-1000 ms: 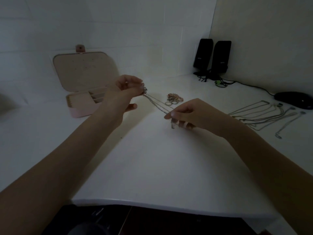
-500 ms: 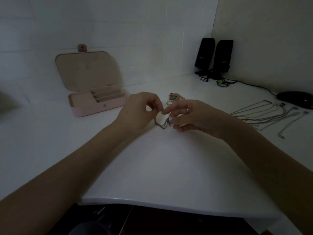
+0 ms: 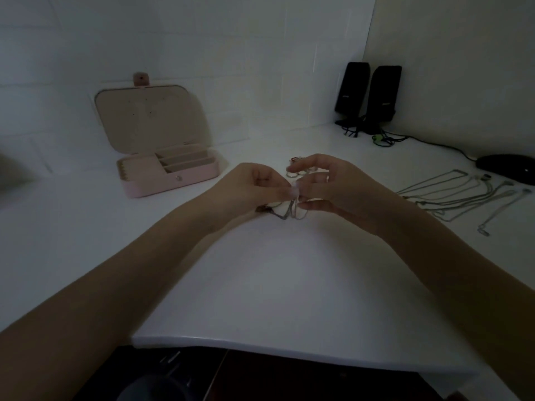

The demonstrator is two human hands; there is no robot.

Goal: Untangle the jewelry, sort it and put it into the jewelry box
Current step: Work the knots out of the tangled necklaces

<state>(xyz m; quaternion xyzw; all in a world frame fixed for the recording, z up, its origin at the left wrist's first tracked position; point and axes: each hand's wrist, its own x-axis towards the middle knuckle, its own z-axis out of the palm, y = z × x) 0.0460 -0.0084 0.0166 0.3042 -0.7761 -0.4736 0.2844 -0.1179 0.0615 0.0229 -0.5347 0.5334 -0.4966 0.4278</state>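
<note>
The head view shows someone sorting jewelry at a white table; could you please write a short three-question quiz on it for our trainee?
1. True or false: the jewelry box has its lid shut.
2. Which hands pinch the tangled chain? A) left hand only B) right hand only C) both
3. Fill in: the straightened chains lie on the table to the person's ____.

Key: 1 false, the lid stands open; 2 C; 3 right.
</note>
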